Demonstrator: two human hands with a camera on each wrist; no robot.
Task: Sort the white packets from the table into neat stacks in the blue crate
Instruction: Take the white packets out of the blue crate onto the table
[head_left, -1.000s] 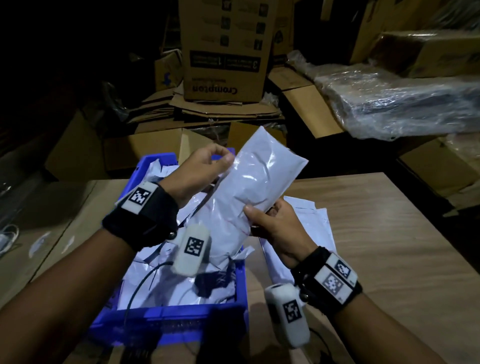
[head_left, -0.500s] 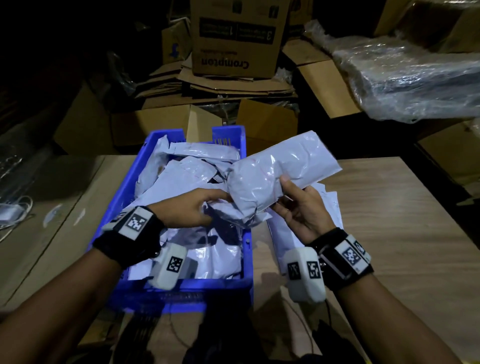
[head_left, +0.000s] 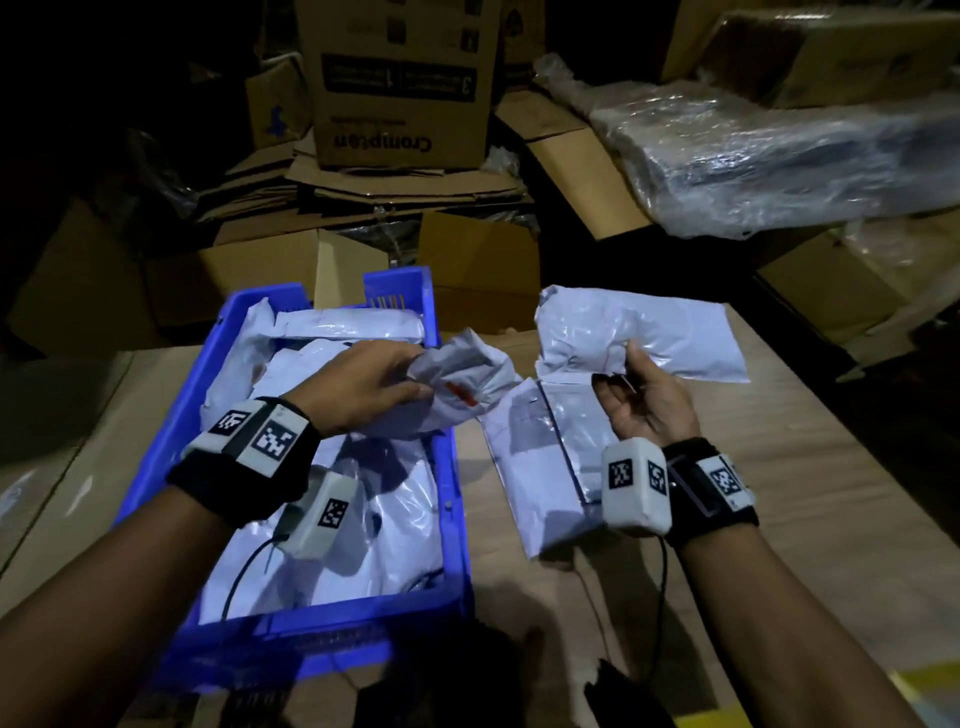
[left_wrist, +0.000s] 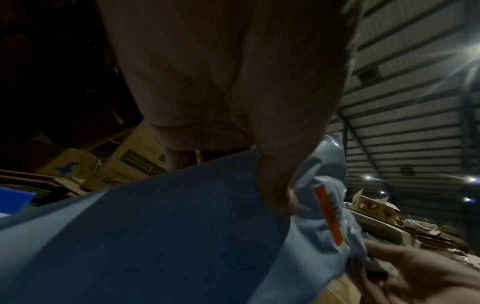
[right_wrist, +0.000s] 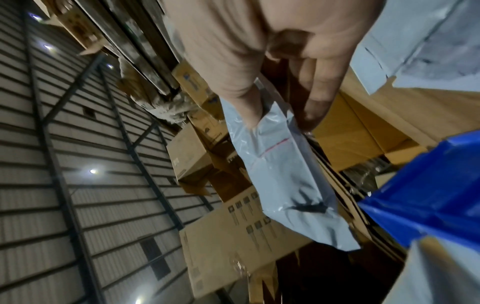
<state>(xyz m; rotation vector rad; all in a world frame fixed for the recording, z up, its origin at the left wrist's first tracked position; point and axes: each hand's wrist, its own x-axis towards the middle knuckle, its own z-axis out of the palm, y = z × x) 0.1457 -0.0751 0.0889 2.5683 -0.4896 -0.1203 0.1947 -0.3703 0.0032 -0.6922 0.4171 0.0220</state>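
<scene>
The crumpled white plastic packet with an orange strip (head_left: 457, 387) sits in your left hand (head_left: 363, 387), fingers and thumb curled round its bunched end, over the right wall of the blue plastic crate (head_left: 449, 467). Your right hand (head_left: 644, 410) pinches the near edge of a flatter, glossy white poly packet (head_left: 639, 332), held up above the far part of the wooden counter (head_left: 805, 493). More flat white packets (head_left: 540, 457) lie on the counter between your hands, just beside the crate.

These packets look light, soft and slick, so they will likely sag and slide. Take each one across its middle or by both short ends rather than a corner, and smooth it flat before you lay it down. The white packets already in the crate (head_left: 337, 519) lie loosely overlapped, not squared up.
</scene>
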